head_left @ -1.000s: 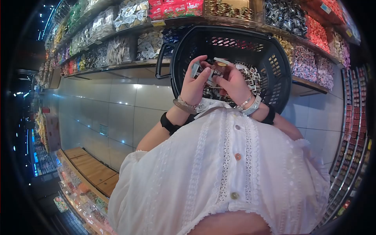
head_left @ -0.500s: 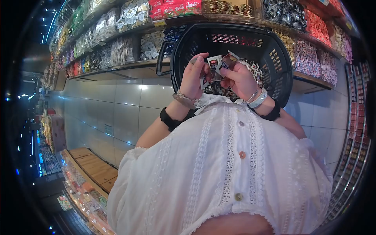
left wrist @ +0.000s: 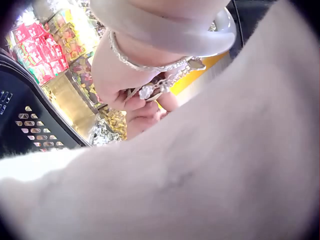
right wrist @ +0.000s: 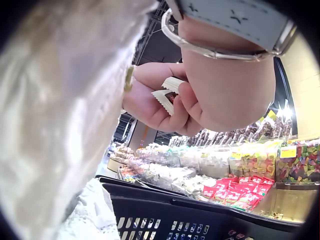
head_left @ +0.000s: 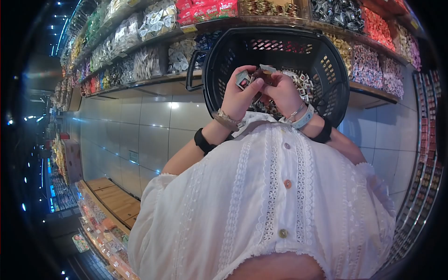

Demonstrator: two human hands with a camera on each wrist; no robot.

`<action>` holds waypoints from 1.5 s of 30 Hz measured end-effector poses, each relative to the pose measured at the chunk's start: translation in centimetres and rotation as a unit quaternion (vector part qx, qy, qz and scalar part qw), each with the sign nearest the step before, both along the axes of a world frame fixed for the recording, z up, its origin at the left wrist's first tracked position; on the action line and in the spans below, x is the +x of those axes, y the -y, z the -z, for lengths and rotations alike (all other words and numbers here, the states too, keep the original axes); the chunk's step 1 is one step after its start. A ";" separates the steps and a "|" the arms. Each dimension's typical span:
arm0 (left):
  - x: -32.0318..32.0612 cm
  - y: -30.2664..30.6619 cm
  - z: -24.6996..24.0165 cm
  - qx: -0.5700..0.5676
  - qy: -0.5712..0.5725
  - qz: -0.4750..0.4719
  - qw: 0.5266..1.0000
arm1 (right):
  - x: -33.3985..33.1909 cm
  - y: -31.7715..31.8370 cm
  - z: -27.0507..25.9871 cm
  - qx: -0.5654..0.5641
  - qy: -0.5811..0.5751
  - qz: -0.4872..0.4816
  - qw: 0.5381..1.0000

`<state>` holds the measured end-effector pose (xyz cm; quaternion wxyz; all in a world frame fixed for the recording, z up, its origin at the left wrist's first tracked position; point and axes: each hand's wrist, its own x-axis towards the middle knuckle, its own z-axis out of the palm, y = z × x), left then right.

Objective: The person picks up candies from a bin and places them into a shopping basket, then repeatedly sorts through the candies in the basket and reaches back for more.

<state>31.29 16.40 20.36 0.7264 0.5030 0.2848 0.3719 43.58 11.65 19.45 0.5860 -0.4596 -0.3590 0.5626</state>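
Both hands meet over a black basket [head_left: 329, 79] that holds many small wrapped pieces [head_left: 303, 86]. The left hand [head_left: 239, 97] holds small wrapped packets [head_left: 242, 79] between thumb and curled fingers. Close beside it, the right hand [head_left: 285, 97] pinches a brown packet [head_left: 267, 70] with a pale edge. In the right wrist view, serrated wrapper ends [right wrist: 164, 100] stick out between the two hands. The left wrist view shows the left hand [left wrist: 117, 80] mostly behind bracelets, with its fingers near the other hand.
Shelves of wrapped sweets run behind the basket, with red packets [head_left: 207, 11] at the top. The basket's handle [head_left: 192, 77] juts out left. Tiled floor [head_left: 149, 116] lies on the left, with a wooden ledge [head_left: 109, 198] lower down and racks [head_left: 422, 154] at the right.
The hands have come closer together than half a second ago. The brown packet in the right hand has moved lower and left, and the fingers now cover more of the packets.
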 end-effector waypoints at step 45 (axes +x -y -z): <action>-0.8 -0.7 -0.7 0.104 -0.120 0.006 0.987 | 2.6 0.6 -0.6 0.140 0.517 -0.055 0.843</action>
